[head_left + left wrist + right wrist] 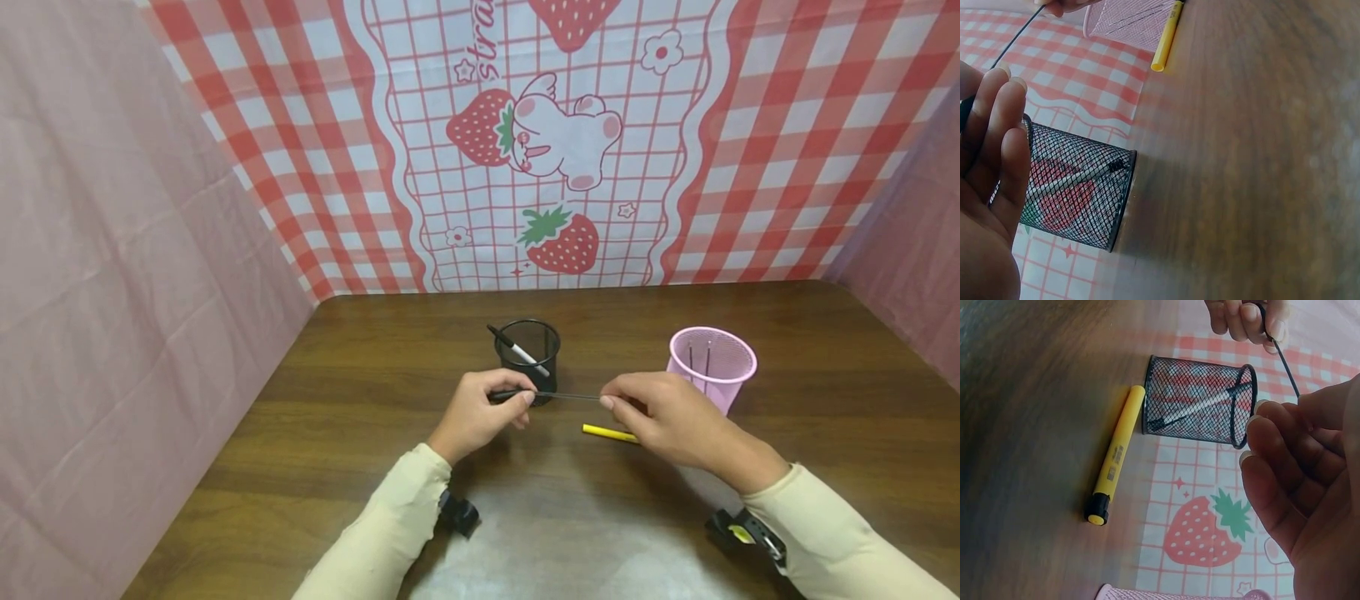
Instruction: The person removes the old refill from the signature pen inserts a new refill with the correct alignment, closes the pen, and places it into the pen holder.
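A thin dark rod (566, 396) with a thicker black handle-like end stretches level between both hands; its exact kind cannot be told. My left hand (483, 412) pinches the thick end between thumb and fingers. At the other end, my right hand (667, 417) pinches the thin tip with thumb and forefinger. Just behind the left hand stands a black mesh pen cup (553, 367), a white pen with black ends (1200, 405) leaning inside it. Below the right hand, a yellow marker (1116, 453) with a black end lies on the table, partly covered by that hand in the head view.
A pink mesh cup (731, 392) stands at the right, behind the right hand, with thin dark rods (707, 358) inside. The brown wooden table (337, 433) runs back to a red-and-white checked cloth (315, 150) with strawberry prints. Pink cloth hangs at both sides.
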`<action>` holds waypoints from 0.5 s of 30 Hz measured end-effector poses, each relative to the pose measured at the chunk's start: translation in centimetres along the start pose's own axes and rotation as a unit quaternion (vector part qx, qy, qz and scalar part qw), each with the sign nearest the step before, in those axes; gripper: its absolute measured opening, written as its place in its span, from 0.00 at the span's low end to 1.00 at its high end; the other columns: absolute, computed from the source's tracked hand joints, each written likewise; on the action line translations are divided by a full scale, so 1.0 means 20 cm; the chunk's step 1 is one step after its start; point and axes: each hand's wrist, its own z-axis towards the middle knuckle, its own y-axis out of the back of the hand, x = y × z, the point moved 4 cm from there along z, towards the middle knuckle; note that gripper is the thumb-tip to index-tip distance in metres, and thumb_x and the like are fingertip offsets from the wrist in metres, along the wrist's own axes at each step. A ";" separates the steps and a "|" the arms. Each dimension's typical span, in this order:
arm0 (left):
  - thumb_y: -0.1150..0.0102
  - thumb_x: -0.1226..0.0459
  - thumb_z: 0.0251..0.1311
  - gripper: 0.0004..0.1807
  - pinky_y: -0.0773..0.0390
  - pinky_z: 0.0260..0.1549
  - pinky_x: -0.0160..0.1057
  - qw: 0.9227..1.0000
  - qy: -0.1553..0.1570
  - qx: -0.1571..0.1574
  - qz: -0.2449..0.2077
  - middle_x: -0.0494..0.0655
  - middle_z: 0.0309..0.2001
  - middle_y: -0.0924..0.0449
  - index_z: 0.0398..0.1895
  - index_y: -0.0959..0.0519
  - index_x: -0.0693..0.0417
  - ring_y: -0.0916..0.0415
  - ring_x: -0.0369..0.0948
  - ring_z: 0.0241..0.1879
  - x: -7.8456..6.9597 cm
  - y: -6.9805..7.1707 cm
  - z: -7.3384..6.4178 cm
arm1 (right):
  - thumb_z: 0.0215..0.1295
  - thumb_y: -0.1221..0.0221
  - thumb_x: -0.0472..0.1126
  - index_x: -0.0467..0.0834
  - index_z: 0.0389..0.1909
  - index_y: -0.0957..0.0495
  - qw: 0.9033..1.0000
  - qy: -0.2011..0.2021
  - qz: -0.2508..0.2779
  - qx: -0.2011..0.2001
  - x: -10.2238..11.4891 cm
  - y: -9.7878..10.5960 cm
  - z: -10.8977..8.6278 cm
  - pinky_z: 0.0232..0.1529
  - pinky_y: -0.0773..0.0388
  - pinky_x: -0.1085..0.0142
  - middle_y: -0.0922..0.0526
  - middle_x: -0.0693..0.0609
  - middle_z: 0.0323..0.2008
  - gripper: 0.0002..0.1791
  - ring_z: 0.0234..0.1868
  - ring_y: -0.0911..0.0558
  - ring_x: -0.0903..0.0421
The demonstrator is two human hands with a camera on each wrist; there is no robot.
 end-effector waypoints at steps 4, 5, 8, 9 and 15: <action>0.37 0.69 0.65 0.10 0.14 0.25 0.45 1.000 0.003 -0.003 -0.004 0.51 0.23 0.17 0.41 0.19 0.72 0.18 0.42 0.21 0.00 0.00 0.00 | 0.62 0.34 0.34 0.50 0.33 0.17 1.000 0.001 -0.003 -0.002 -0.01 0.01 0.00 0.25 0.26 0.72 0.25 0.68 0.24 0.06 0.25 0.27 0.69; 0.37 0.69 0.65 0.09 0.14 0.25 0.45 1.000 0.004 -0.004 -0.004 0.51 0.23 0.17 0.41 0.19 0.72 0.18 0.42 0.21 0.00 0.00 0.00 | 0.62 0.34 0.34 0.50 0.33 0.17 1.000 0.002 -0.003 -0.002 -0.01 0.01 0.00 0.25 0.26 0.72 0.24 0.68 0.24 0.06 0.25 0.27 0.69; 0.37 0.69 0.65 0.09 0.13 0.25 0.45 1.000 0.006 -0.007 -0.007 0.52 0.23 0.17 0.40 0.19 0.71 0.18 0.42 0.21 0.00 0.00 0.01 | 0.62 0.34 0.34 0.50 0.33 0.17 1.000 0.003 -0.002 -0.002 -0.01 0.01 0.00 0.25 0.26 0.72 0.24 0.67 0.24 0.06 0.24 0.27 0.69; 0.37 0.69 0.65 0.09 0.13 0.25 0.46 1.000 0.005 -0.008 -0.006 0.52 0.24 0.17 0.41 0.19 0.72 0.18 0.42 0.22 0.00 0.00 0.01 | 0.62 0.33 0.33 0.50 0.33 0.17 1.000 0.003 -0.001 -0.003 -0.01 0.01 0.00 0.25 0.26 0.72 0.24 0.67 0.24 0.07 0.24 0.27 0.69; 0.37 0.70 0.65 0.09 0.13 0.26 0.45 1.000 0.009 -0.014 -0.008 0.55 0.24 0.17 0.40 0.19 0.72 0.18 0.42 0.22 0.00 0.00 0.00 | 0.60 0.33 0.32 0.50 0.33 0.17 1.000 -0.001 0.001 -0.006 -0.01 0.02 0.00 0.24 0.27 0.73 0.25 0.68 0.24 0.08 0.24 0.27 0.69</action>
